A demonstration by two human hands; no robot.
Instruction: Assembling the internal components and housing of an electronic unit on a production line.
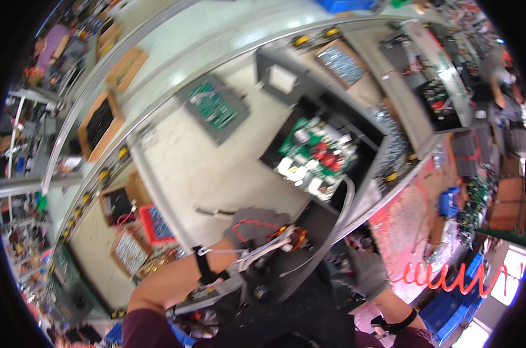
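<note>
My left hand (250,225), in a grey glove, is closed at the lower middle beside a copper-coloured coil (296,238) with white and red leads. It appears to grip this part, though the fingertips are partly hidden. A wrist strap circles that arm. Lower right, my gloved right hand (367,272) hangs low near dark parts; its fingers are blurred, and any hold is hidden. In front stands an open black metal housing (367,130) containing a green circuit board (292,142) with red and white components. A grey cable (349,203) curves from it toward me.
A grey plate with another green board (213,107) lies farther left on the bench (176,168). Boxes of screws (342,62) sit at the back, and a red bin (156,225) at left. A coiled orange hose (448,278) stretches across the right. Other people work in the background.
</note>
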